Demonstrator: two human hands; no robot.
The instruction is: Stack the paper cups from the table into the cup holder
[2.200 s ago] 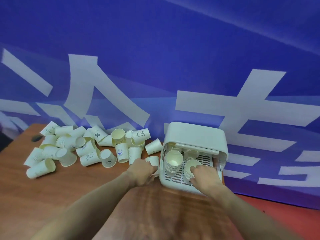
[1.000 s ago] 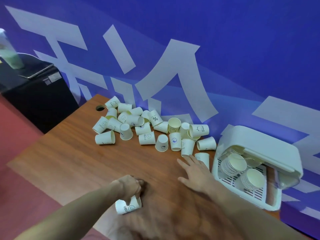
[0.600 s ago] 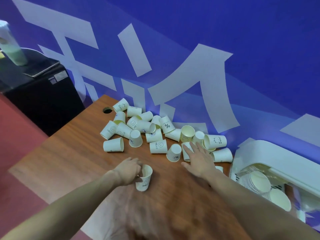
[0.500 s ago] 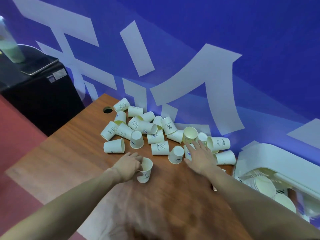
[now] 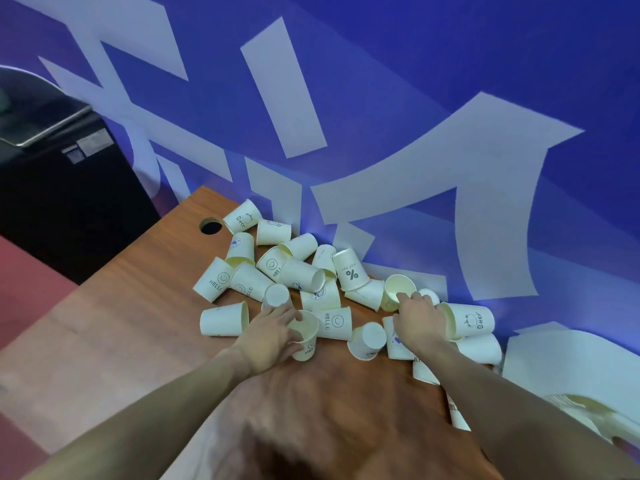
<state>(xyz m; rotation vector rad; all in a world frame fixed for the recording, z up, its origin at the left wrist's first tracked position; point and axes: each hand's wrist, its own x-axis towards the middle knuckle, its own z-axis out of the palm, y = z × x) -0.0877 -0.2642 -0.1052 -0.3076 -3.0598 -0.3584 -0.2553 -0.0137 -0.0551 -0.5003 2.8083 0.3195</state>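
Most of the job is not done yet. A big pile of paper cups [image 5: 301, 271] lies on the wooden table [image 5: 121, 323], up against the blue wall [image 5: 415, 81], and most of them are tipped on their sides. Far left, off the table, stands a black box [image 5: 62, 174] (it has no part in this).

The first cup at the left edge of the pile, the sideways cup [image 5: 225, 319], lies just beside the left hand [image 5: 268, 336]. That hand has its fingers curled around the held cup [image 5: 304, 332], which stands with its mouth up. More cups sit right behind it, and an upside-down cup [image 5: 367, 340] stands between the two hands.

The right hand [image 5: 417, 322] reaches into the pile. Its fingertips pinch the rim of an open cup [image 5: 398, 292] that faces up. A cup with a bear on it [image 5: 471, 320] lies touching that hand on its right side.

The cup holder [image 5: 568, 372] is the white box at the far right, well apart from the left hand. Some stacked cups [image 5: 581, 410] show inside it, but they look blurry, so I cannot count them. I think many trips are left.
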